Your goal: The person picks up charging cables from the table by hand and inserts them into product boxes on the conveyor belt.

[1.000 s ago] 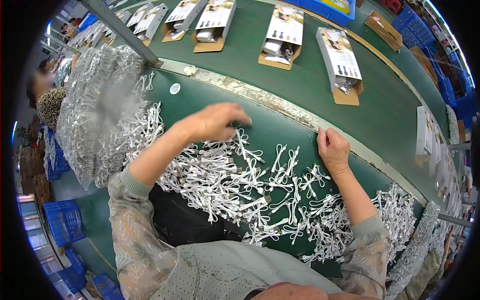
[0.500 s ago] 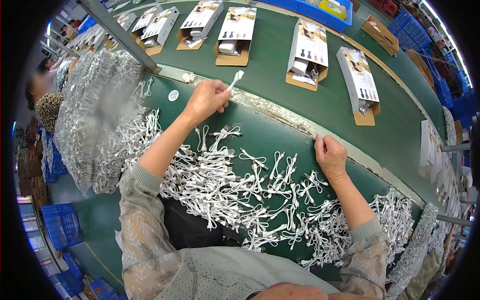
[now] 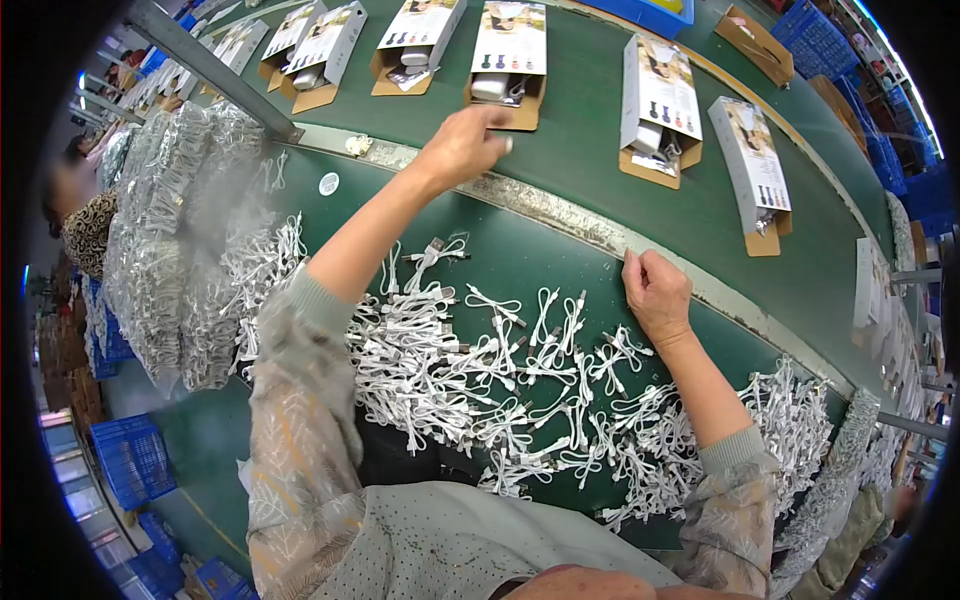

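My left hand (image 3: 462, 150) reaches over the metal rail at the front flap of an open carton (image 3: 513, 45), fingers bent and slightly blurred. A small white end shows at its fingertips; it appears to be the white USB cable, mostly hidden by the hand. Inside that carton's mouth lie a white item and a silvery packet. My right hand (image 3: 658, 298) is closed in a loose fist beside the rail, with nothing visible in it. Below both hands, many looped white USB cables (image 3: 420, 350) lie piled on the green table (image 3: 345, 225).
Several printed cartons (image 3: 665, 90) with open flaps stand on the green conveyor (image 3: 570, 150) beyond the rail (image 3: 560, 215). Bagged cables (image 3: 170, 250) are stacked at the left, near a metal post (image 3: 215, 70). More cables (image 3: 785, 420) heap at the right. Another person (image 3: 88, 225) sits far left.
My left hand has moved right and forward, from above the rail to the carton's flap; the cable it held is now mostly out of sight. The cartons have shifted right. My right hand stays nearly still.
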`<state>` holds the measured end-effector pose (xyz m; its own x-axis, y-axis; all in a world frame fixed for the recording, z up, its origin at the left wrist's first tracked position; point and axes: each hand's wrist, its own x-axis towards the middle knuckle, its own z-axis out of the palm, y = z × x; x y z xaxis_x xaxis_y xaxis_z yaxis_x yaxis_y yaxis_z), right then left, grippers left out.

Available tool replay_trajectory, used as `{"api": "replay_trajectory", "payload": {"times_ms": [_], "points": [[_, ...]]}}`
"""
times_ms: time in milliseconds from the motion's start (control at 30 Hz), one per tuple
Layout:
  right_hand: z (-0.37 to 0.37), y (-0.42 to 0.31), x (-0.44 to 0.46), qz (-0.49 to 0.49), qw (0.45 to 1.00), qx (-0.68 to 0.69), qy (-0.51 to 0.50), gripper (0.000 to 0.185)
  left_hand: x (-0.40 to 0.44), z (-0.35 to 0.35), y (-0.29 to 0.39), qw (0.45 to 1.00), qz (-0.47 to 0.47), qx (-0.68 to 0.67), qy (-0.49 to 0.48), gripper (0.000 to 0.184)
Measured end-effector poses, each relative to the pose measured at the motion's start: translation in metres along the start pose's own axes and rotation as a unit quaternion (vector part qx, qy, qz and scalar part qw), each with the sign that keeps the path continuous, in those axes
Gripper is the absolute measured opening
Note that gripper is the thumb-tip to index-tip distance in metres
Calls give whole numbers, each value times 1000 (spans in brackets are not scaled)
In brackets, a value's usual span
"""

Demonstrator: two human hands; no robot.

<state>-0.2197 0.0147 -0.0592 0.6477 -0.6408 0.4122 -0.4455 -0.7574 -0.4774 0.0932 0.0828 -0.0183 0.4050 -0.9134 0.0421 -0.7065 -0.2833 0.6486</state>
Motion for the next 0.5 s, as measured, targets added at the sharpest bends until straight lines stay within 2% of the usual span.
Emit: {"api": "replay_trajectory", "payload": {"times_ms": [100, 167, 233, 267, 367, 500], "points": [[0, 0, -1, 0, 1000, 4, 1, 31, -59, -41, 32, 975, -50, 61, -207, 31], [0, -1, 0, 1, 1000, 4, 2, 30, -96, -52, 34, 950, -36, 207, -232, 25], [-1, -1, -1, 0, 1000, 1, 1, 30, -120, -53, 31, 931, -26, 290, -222, 22], [0, -1, -1, 1, 1000, 2, 2, 30, -127, -48, 15, 936, -13, 291, -200, 19], [2, 0, -1, -3, 1000, 8, 9, 31, -123, -50, 16, 950, -88, 208, -213, 15], [1, 0, 0, -13, 1000, 16, 19, 32, -92, -49, 14, 981, -157, -26, -113, 19]]}}
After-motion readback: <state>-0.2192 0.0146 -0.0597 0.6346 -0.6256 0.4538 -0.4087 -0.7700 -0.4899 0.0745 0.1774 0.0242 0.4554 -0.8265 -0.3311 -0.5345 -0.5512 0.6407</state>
